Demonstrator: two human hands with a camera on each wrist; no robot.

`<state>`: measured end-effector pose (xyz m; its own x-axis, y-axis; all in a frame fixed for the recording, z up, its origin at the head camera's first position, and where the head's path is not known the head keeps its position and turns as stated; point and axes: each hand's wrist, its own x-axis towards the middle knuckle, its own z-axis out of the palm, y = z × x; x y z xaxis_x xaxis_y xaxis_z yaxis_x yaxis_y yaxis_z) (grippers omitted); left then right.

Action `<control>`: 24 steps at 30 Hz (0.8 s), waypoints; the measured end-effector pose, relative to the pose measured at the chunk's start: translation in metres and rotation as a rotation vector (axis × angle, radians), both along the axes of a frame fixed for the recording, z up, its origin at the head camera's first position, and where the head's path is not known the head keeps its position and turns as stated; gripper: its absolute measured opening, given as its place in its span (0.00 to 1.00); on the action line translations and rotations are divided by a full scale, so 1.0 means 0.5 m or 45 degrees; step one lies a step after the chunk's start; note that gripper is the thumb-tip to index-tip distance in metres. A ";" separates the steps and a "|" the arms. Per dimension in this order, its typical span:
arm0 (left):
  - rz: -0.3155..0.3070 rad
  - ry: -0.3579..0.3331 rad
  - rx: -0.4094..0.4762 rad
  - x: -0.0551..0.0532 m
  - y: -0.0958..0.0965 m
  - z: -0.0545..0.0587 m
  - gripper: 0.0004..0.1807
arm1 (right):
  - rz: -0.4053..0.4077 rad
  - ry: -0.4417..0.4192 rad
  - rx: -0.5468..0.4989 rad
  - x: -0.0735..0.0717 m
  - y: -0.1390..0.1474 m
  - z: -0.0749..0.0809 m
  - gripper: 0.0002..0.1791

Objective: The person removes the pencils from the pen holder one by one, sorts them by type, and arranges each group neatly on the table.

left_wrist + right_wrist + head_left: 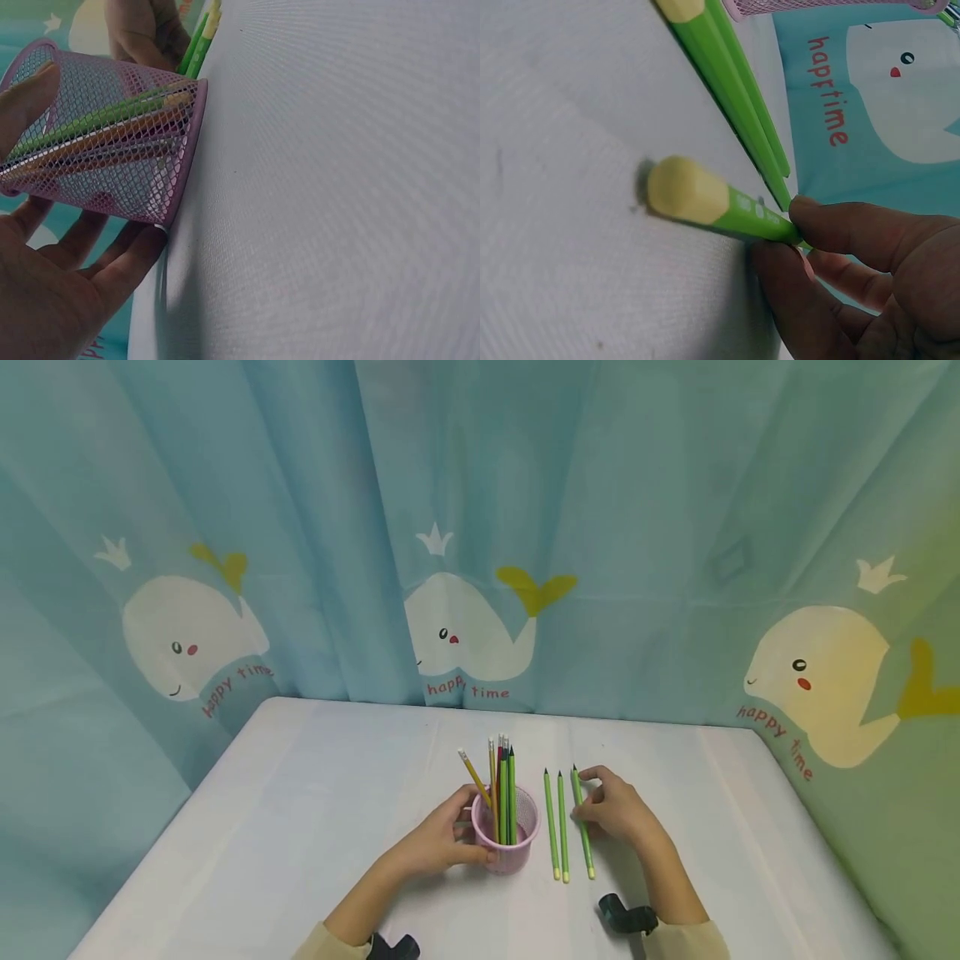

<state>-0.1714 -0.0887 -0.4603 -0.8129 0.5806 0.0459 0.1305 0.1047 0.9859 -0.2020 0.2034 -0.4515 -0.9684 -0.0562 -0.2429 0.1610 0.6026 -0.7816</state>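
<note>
A pink mesh pencil cup [512, 862] stands upright on the table, holding several pencils, among them green ones and yellow ones with white erasers up. My left hand [429, 843] holds the cup from its left side, thumb at the near wall and fingers behind; in the left wrist view, the fingers [124, 266] lie along the mesh. To the right of the cup, my right hand [618, 810] pinches a green pencil [746, 214] between thumb and forefinger. That pencil's pale yellow end points toward me, close over the white surface, its dark tip away.
Two more green pencils, a left one [552, 831] and a right one [562, 835], lie side by side between cup and right hand. The white table [337, 793] ends at a blue-green curtain [637, 527] printed with whales. Dark straps sit at both wrists.
</note>
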 end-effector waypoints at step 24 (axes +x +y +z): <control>0.008 0.017 -0.016 -0.002 0.001 0.007 0.40 | 0.061 0.058 -0.098 0.003 0.000 0.036 0.29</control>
<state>-0.1723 -0.0882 -0.4570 -0.8160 0.5759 0.0498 0.1432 0.1180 0.9826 -0.2005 0.2034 -0.4337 -0.9741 -0.1197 -0.1917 0.0964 0.5469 -0.8316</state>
